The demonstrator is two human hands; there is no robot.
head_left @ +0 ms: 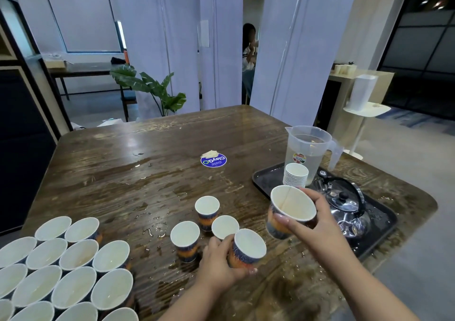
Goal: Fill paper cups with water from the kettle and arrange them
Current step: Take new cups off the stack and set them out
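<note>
In the head view, a dark wooden counter (152, 173) fills the middle, its surface wet with scattered puddles and streaks. The right hand (311, 218) holds a paper cup (290, 210) lifted clear of the counter and tilted toward the camera, its fingers curled round the cup's wall with the thumb across the near side; the inside looks empty. The left hand (219, 261) grips a second cup (247, 248) standing on the counter near the front, its fingers wrapped round the far side of that cup. Three more upright cups stand close by: one (185, 239) just left of the left hand, one (225, 226) just beyond it, and one (207, 210) farther back. At the near left a tight cluster of filled cups (66, 269) sits in rows, rims touching. On the right lies a black tray (264, 180), wet, carrying a steel kettle (346, 207) with a black lid knob, a stack of nested cups (295, 175), and at its far edge a clear plastic pitcher (306, 152) holding water. A round blue sticker (213, 160) lies mid-counter. Beyond the far edge are a leafy plant (152, 89), white curtains, and a seated person partly hidden between them
</note>
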